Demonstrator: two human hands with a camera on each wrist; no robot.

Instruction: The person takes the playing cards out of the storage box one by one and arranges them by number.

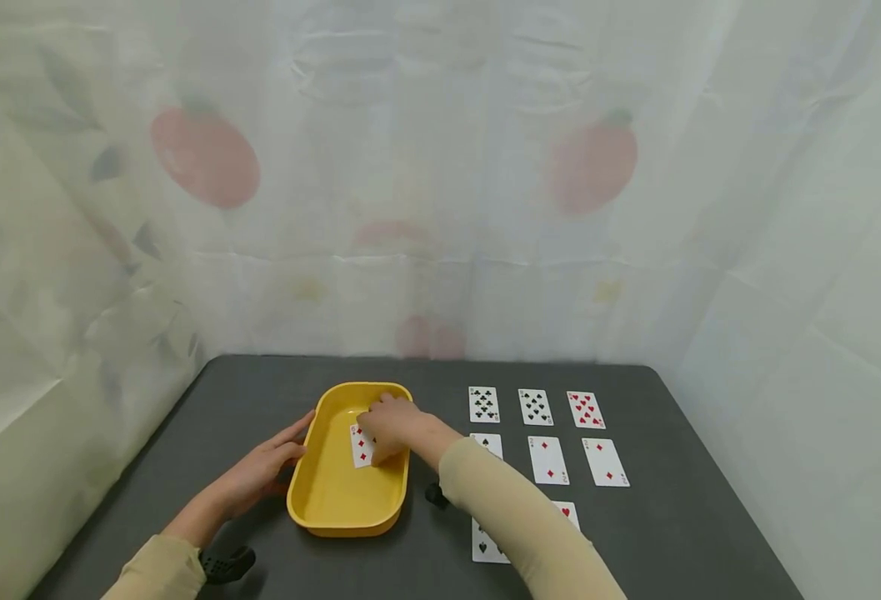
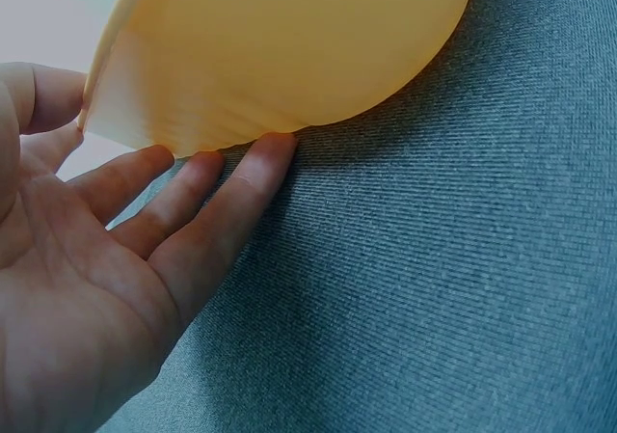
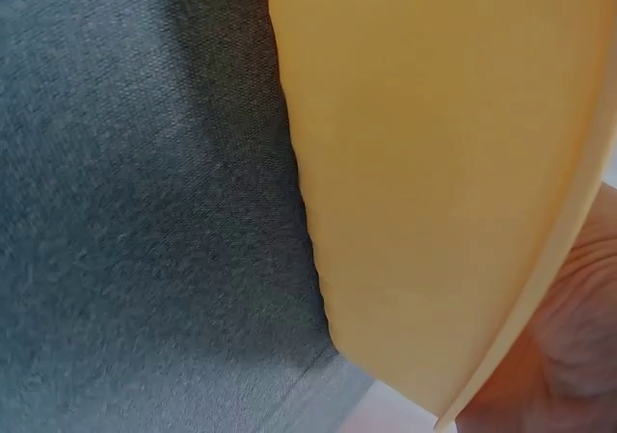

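A yellow oval tray [image 1: 335,517] sits on the dark grey table [image 1: 260,392]. My right hand [image 1: 374,432] reaches into the tray and pinches a playing card [image 1: 362,452] with red diamonds, just over the tray floor. My left hand [image 1: 290,446] lies open against the tray's left outer wall. In the left wrist view the left hand's fingers [image 2: 236,187] are straight and touch the underside edge of the tray [image 2: 280,47]. The right wrist view shows only the tray wall [image 3: 434,163], the table cloth and a bit of the right hand [image 3: 569,356].
To the right of the tray, several playing cards lie face up in rows: black ones [image 1: 483,404] [image 1: 535,407], a red hearts card [image 1: 586,410], two diamonds cards [image 1: 548,459] [image 1: 605,462], and a spade card [image 1: 487,546] partly under my right sleeve. Curtains enclose the table.
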